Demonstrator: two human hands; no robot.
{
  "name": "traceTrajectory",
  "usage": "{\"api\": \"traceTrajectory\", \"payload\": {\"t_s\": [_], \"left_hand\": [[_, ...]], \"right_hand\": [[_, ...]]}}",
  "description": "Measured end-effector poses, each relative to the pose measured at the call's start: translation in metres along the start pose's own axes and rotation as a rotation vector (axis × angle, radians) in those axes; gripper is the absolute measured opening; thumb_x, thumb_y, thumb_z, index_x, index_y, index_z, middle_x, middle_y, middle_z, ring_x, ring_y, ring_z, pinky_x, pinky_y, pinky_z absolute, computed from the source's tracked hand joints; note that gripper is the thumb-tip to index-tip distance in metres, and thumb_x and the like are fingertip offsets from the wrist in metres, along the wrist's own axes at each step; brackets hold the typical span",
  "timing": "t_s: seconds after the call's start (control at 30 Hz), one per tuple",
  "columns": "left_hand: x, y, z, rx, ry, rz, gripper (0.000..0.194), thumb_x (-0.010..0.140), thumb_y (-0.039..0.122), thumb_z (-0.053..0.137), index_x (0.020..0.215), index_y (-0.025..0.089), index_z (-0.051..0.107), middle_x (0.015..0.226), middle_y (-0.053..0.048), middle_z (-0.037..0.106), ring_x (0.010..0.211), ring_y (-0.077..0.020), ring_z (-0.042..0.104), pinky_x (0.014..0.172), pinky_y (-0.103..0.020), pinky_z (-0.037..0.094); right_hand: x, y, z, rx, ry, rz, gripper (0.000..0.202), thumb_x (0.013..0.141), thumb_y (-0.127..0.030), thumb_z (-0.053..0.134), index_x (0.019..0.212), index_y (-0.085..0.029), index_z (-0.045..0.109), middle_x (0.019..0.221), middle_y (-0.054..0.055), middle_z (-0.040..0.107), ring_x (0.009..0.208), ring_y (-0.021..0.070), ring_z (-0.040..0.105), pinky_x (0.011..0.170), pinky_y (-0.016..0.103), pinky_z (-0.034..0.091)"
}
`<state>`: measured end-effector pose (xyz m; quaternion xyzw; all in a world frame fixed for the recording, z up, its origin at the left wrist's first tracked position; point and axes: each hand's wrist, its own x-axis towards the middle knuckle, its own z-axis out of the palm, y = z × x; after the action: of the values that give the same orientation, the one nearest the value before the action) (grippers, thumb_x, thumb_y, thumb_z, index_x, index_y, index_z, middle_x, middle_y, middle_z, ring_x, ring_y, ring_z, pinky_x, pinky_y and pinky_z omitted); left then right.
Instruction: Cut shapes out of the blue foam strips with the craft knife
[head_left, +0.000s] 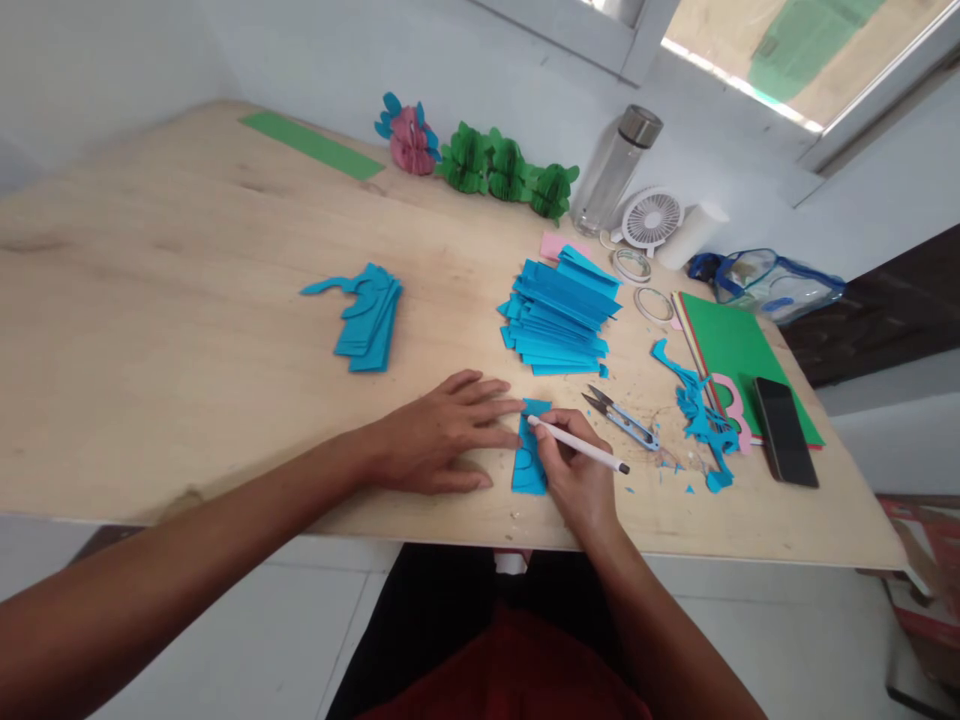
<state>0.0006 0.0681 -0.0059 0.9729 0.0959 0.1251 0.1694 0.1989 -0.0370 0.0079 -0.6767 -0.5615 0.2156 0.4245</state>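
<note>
A small blue paper piece [529, 474] with a curved line drawn on it lies near the table's front edge. My left hand [442, 435] rests flat with fingers spread, its fingertips at the paper's left edge. My right hand [577, 475] holds a white pen [581, 446], its tip at the upper part of the paper. Blue-handled snips [628, 423] lie just to the right. Behind them is a fanned pile of blue strips [559, 315]. Cut blue pieces [373, 320] form a stack on the left.
Blue scraps [705, 420], a pink cutout [731, 410], green sheets [731, 350] and a black phone [784, 432] lie right. Behind stand paper decorations [506, 170], a bottle [619, 170] and a small fan [651, 218], near tape rolls [654, 304]. A green strip [311, 144] lies back left.
</note>
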Motion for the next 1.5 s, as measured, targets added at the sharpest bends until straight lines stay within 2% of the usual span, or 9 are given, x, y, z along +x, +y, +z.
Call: {"api": "traceTrajectory", "payload": {"t_s": [0.33,0.77,1.07,1.5], "left_hand": [[0.000,-0.001,0.002,-0.010,0.021,0.005,0.051,0.086,0.045,0.064,0.135,0.034,0.054,0.154,-0.006,0.044,0.142,-0.0340,0.035,0.117,-0.054,0.018],[0.000,-0.001,0.002,0.001,0.028,0.009,0.048,0.087,0.046,0.063,0.132,0.033,0.057,0.153,-0.008,0.044,0.142,-0.0353,0.037,0.117,-0.055,0.019],[-0.001,-0.003,0.004,0.001,0.032,0.008,0.047,0.087,0.047,0.062,0.133,0.035,0.056,0.154,-0.005,0.043,0.142,-0.0337,0.035,0.117,-0.054,0.017],[-0.001,-0.004,0.006,-0.003,0.037,0.025,0.048,0.089,0.048,0.059,0.134,0.034,0.054,0.154,-0.007,0.043,0.142,-0.0358,0.035,0.116,-0.056,0.017]], "right_hand": [[-0.004,-0.001,-0.003,-0.040,-0.001,-0.017,0.015,0.090,-0.034,0.057,0.087,-0.022,0.064,0.072,0.000,0.065,0.059,0.0143,0.054,0.052,0.025,0.039],[-0.011,0.002,-0.007,-0.041,0.010,-0.013,0.014,0.090,-0.033,0.058,0.089,-0.022,0.064,0.077,0.002,0.068,0.064,0.0156,0.059,0.055,0.025,0.045],[-0.015,0.004,-0.010,-0.067,0.016,-0.025,0.011,0.089,-0.032,0.058,0.087,-0.023,0.063,0.078,0.003,0.069,0.067,0.0173,0.062,0.061,0.028,0.049],[-0.016,0.004,-0.009,-0.047,-0.013,-0.010,0.010,0.089,-0.030,0.057,0.086,-0.023,0.063,0.076,0.002,0.069,0.068,0.0173,0.062,0.061,0.028,0.048]]}}
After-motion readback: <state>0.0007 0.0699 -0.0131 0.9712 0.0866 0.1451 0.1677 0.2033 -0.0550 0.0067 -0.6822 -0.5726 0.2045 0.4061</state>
